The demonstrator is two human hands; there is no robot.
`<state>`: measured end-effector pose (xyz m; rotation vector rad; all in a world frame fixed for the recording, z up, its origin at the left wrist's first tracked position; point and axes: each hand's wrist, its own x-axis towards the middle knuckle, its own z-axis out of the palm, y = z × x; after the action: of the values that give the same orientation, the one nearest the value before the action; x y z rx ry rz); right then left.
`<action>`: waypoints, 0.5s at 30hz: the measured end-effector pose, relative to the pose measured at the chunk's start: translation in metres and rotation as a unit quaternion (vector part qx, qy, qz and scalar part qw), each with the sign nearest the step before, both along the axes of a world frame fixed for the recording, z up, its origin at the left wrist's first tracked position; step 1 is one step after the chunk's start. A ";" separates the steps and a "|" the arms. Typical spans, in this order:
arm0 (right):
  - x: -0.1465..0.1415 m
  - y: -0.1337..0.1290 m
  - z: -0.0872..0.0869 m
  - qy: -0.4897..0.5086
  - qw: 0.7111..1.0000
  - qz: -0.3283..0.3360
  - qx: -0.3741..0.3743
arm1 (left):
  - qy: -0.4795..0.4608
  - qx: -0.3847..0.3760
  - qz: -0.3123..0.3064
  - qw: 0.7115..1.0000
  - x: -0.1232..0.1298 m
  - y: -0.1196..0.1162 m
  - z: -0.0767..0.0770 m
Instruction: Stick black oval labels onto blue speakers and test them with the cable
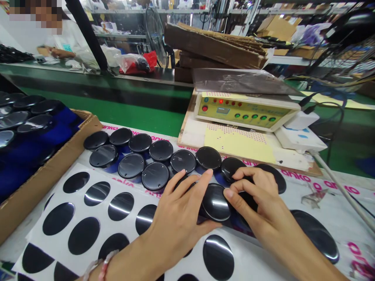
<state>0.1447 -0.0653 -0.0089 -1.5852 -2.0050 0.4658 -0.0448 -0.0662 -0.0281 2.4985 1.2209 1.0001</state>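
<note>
A glossy black round cap (216,203) lies between my two hands above the work surface. My left hand (183,207) grips it from the left, thumb along its lower edge and fingers reaching past its far side. At its right rim, my right hand (259,195) pinches with thumb and index finger; whether a thin sticker edge is between them I cannot tell. Just beyond stand several black round caps (155,175) in rows, some with small holes in their tops. Below my left hand spreads a white sheet of black oval stickers (120,206).
A cardboard box (52,169) of black caps on blue bodies stands at left. Behind the rows sits a control box (243,111) with buttons and a red light, near a white power strip (301,134). One larger black oval piece (316,234) lies at right. A person (67,39) sits across.
</note>
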 end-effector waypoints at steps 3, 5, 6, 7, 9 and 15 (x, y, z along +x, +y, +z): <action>0.000 0.000 0.000 -0.002 1.000 0.002 0.000 | -0.003 -0.001 -0.002 1.000 0.000 -0.001 0.001; 0.000 0.000 0.001 -0.007 1.000 0.002 0.005 | 0.000 -0.004 -0.001 1.000 -0.001 -0.001 0.000; 0.000 0.000 0.001 -0.009 1.000 0.001 0.009 | 0.001 -0.006 0.000 1.000 -0.001 -0.001 0.000; 0.000 0.000 0.001 -0.011 1.000 0.001 0.013 | 0.003 -0.006 0.001 1.000 -0.001 -0.001 0.000; 0.000 0.000 0.002 -0.014 1.000 0.002 0.019 | 0.004 -0.004 0.002 1.000 -0.001 -0.001 -0.001; -0.003 0.000 0.002 -0.019 0.999 0.006 0.026 | 0.002 0.009 0.003 1.000 0.000 -0.001 -0.001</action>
<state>0.1421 -0.0648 -0.0066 -1.5628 -2.0387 0.3870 -0.0449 -0.0672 -0.0292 2.5128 1.2270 1.0143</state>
